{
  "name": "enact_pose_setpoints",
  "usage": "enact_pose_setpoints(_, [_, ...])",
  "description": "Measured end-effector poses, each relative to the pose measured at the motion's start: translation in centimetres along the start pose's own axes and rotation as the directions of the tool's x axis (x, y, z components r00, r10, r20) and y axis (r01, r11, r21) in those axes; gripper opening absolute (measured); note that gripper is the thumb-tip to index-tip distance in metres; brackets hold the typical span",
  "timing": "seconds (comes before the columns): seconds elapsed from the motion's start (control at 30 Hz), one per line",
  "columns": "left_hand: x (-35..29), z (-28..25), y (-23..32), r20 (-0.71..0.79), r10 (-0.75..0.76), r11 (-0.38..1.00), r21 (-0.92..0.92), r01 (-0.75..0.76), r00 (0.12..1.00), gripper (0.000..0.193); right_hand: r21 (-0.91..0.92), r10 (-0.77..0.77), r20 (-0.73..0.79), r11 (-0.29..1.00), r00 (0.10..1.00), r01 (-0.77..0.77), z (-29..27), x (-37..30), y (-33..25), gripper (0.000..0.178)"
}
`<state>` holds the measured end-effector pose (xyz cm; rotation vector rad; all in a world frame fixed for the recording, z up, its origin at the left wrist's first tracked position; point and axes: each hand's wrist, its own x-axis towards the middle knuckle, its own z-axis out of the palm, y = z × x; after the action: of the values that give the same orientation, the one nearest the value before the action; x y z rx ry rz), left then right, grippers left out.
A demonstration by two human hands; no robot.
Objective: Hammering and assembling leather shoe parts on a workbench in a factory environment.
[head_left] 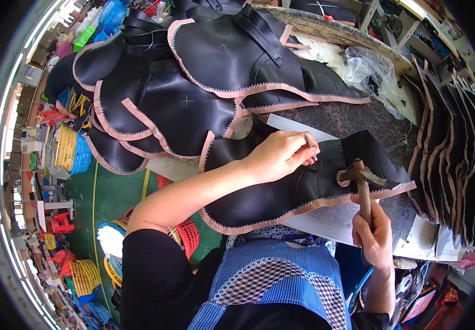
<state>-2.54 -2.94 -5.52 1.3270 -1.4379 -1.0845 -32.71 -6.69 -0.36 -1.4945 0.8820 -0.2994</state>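
My left hand is closed on a thin metal rod, perhaps a punch. The rod stands over a black leather upper edged with a pink zigzag-stitched strip; its lower tip lies close to the leather, and I cannot tell whether it touches. In my right hand is a hammer, gripped by its wooden handle. The hammer's head is just above the upper's right part, to the right of the rod. A white board lies partly under the upper.
More black uppers overlap in a pile at the far left of the worktable. Clear plastic film lies at the back right. A row of stacked leather pieces stands at the right. Baskets are on the green floor at the left.
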Motion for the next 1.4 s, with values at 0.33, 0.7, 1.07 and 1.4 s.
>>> enact_pose_setpoints(0.33, [-0.7,-2.7,1.5,0.126,0.103,0.924,0.355,-0.142,0.987,0.014,-0.337,0.052,-0.079,0.938,0.996,-0.075,-0.2,-1.3,0.9,0.030])
enact_pose_setpoints(0.7, [0.7,-1.2,5.5,0.006,0.448,0.703,0.616,-0.356,0.894,0.015,-0.436,0.029,-0.137,0.896,0.990,-0.087,-1.2,-1.2,1.5,0.040])
enact_pose_setpoints(1.07, [-0.9,0.2,-0.9,-0.005,0.002,0.996,-0.093,-0.003,1.000,0.017,-0.568,-0.096,-0.078,0.822,0.992,0.035,-0.9,-2.5,2.5,0.029])
enact_pose_setpoints(1.4, [-1.0,0.1,-0.8,0.000,0.048,0.999,-0.022,-0.048,0.999,0.015,-0.594,-0.116,-0.196,0.804,0.974,-0.023,-0.7,-2.3,1.8,0.024])
